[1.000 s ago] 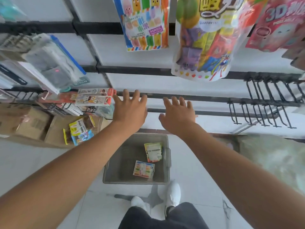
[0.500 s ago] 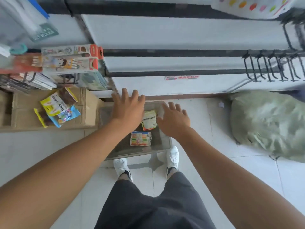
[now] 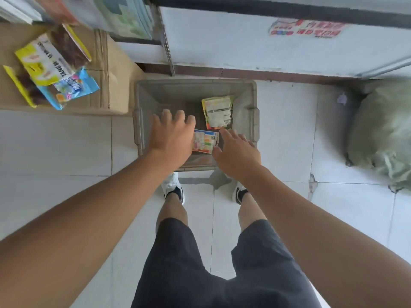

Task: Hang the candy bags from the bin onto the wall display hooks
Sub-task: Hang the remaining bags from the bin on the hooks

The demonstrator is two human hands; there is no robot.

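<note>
A grey plastic bin (image 3: 251, 101) stands on the floor against the wall. Two candy bags lie in it: a yellow-edged bag (image 3: 217, 112) with its printed back up at the far right, and a smaller colourful bag (image 3: 204, 141) nearer me. My left hand (image 3: 172, 136) hovers over the bin's left half, fingers spread, holding nothing. My right hand (image 3: 236, 153) is over the bin's near right corner, fingers apart, its fingertips beside the colourful bag. The display hooks are out of view.
A cardboard box (image 3: 111, 90) with yellow and blue snack packs (image 3: 53, 67) on top sits left of the bin. A pale green sack (image 3: 382, 134) lies on the tiles at the right. My feet stand just behind the bin. Shelf goods hang above left.
My view has tipped down from the wall hooks to the floor. Both hands have dropped from the rail level to just above the bin.
</note>
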